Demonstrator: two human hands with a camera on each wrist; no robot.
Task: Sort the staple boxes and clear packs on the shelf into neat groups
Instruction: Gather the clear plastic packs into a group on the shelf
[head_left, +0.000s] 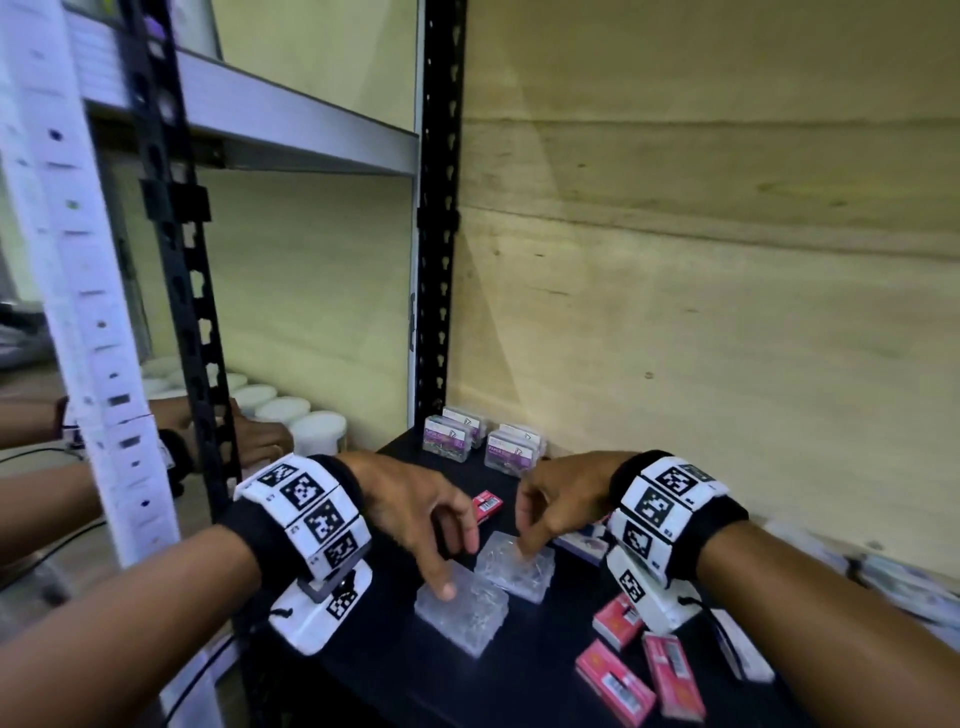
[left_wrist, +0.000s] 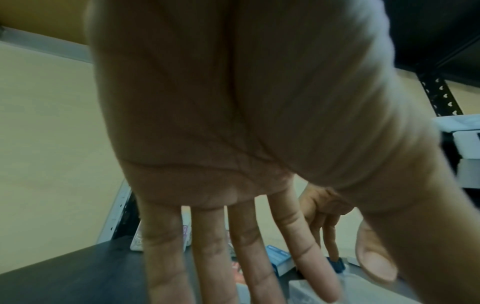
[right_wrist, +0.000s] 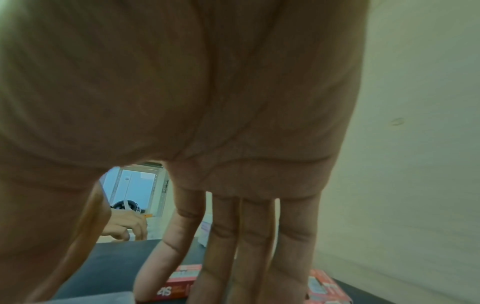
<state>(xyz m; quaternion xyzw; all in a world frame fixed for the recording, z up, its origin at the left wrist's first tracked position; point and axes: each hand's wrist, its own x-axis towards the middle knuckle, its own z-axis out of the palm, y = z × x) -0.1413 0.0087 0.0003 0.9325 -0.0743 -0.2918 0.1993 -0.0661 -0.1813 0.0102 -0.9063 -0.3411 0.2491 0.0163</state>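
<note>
Two clear packs lie side by side on the black shelf (head_left: 395, 670). My left hand (head_left: 452, 566) reaches down with straight fingers, its thumb tip resting on the nearer clear pack (head_left: 462, 616). The fingertips of my right hand (head_left: 535, 525) touch the top of the farther clear pack (head_left: 519, 571). Neither hand grips anything. Three red staple boxes (head_left: 615, 621) (head_left: 613, 683) (head_left: 672, 675) lie loose at the front right, and one more red box (head_left: 487, 504) lies behind the hands. The right wrist view shows straight fingers (right_wrist: 249, 236) above red boxes (right_wrist: 179, 283).
Two stacks of purple-labelled clear cases (head_left: 454, 434) (head_left: 511, 449) stand at the back by the black upright (head_left: 439, 260). A blue-and-white box (left_wrist: 280, 260) lies under my right wrist. White jars (head_left: 311, 423) and another person's hand (head_left: 260, 439) are on the left-hand shelf. A wooden wall (head_left: 701, 312) closes the right side.
</note>
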